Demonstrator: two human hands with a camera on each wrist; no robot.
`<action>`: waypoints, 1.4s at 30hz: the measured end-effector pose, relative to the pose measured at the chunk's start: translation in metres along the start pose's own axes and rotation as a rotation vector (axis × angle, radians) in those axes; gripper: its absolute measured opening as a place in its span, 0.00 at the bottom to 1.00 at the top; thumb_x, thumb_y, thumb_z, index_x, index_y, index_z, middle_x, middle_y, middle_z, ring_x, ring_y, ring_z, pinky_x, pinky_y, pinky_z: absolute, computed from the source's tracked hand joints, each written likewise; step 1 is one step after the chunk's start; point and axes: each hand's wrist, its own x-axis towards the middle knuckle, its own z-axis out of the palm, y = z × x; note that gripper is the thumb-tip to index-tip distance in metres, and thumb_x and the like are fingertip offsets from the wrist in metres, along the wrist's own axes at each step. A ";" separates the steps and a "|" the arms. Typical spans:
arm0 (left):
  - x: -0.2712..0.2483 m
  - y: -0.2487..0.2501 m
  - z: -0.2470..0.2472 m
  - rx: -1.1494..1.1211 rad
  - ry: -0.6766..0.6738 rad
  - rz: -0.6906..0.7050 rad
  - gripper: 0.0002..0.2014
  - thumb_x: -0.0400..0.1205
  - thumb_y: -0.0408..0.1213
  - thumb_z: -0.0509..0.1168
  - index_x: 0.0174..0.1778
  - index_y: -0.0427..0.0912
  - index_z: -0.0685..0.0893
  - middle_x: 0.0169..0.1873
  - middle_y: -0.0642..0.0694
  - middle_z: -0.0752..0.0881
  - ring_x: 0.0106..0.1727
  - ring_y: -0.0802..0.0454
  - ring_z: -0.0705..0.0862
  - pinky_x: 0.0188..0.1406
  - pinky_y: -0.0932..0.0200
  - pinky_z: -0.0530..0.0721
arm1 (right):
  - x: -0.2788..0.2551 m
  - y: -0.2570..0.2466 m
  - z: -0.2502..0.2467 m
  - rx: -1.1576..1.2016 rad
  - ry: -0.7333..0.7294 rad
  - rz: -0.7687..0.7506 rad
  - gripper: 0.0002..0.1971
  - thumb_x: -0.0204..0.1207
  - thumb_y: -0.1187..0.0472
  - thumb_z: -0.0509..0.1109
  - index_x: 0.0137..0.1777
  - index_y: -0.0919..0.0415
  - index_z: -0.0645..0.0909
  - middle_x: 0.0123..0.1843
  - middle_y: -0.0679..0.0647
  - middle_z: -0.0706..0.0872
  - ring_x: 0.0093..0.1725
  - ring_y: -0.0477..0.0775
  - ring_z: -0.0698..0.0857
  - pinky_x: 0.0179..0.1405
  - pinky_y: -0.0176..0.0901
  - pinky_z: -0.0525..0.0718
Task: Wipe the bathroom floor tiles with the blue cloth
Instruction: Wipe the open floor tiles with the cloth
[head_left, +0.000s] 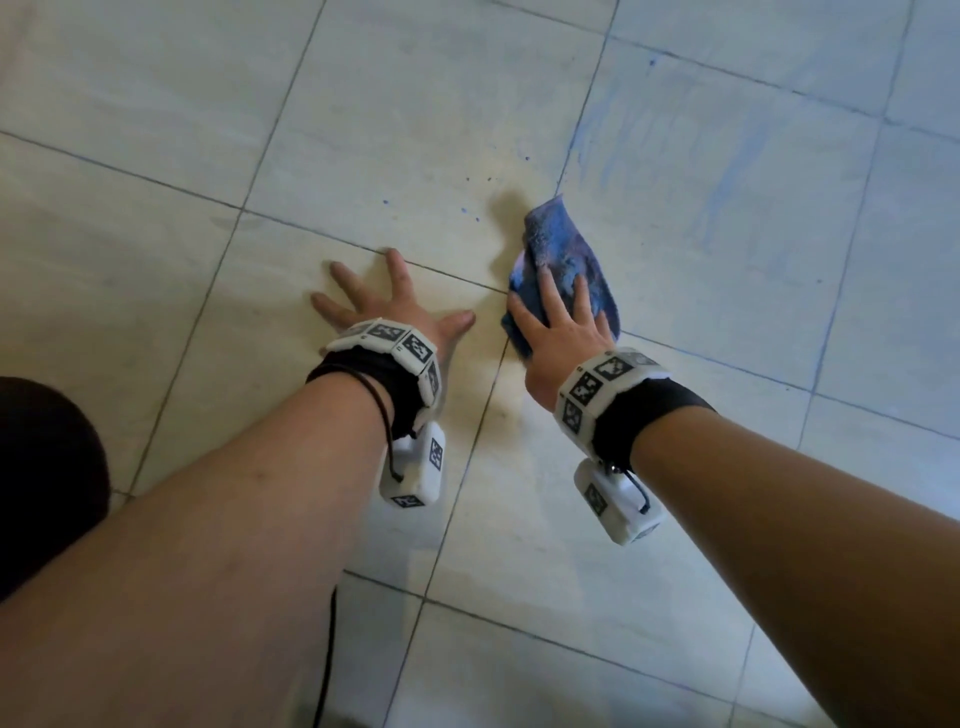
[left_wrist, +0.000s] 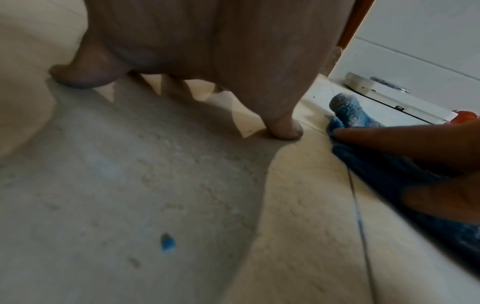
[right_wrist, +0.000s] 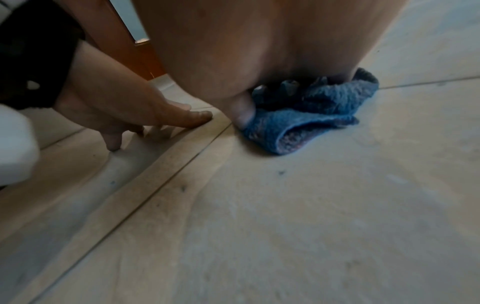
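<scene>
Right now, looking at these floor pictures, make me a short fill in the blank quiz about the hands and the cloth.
1. The blue cloth lies under the ____ hand.
2. The left hand rests on the floor tiles with its fingers ____.
3. Faint streaks on the tiles beyond the cloth are ____ in colour.

Missing words: right; spread; blue

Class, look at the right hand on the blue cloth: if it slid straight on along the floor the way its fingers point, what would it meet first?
Only floor tiles streaked blue. The right hand, pressing the blue cloth, seems to have a free path as far as the head view shows.
</scene>
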 end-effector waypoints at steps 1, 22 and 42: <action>0.000 0.001 0.000 0.000 -0.006 -0.003 0.56 0.73 0.75 0.63 0.86 0.60 0.35 0.84 0.36 0.28 0.83 0.24 0.35 0.76 0.20 0.54 | -0.001 -0.002 -0.001 -0.005 -0.010 0.008 0.42 0.79 0.62 0.60 0.86 0.40 0.40 0.86 0.49 0.28 0.84 0.67 0.30 0.83 0.66 0.43; 0.011 -0.009 0.000 0.022 -0.046 0.067 0.52 0.75 0.75 0.59 0.85 0.62 0.33 0.83 0.39 0.26 0.81 0.21 0.31 0.76 0.19 0.48 | 0.000 0.008 -0.005 0.022 0.031 -0.143 0.38 0.83 0.64 0.62 0.87 0.53 0.46 0.88 0.47 0.39 0.86 0.64 0.40 0.83 0.55 0.52; 0.040 -0.070 -0.019 -0.084 0.029 0.050 0.52 0.77 0.68 0.66 0.87 0.58 0.40 0.85 0.45 0.29 0.86 0.38 0.31 0.75 0.18 0.51 | 0.052 -0.066 -0.010 -0.187 0.042 -0.377 0.30 0.87 0.46 0.56 0.85 0.36 0.46 0.87 0.46 0.34 0.85 0.63 0.34 0.81 0.68 0.41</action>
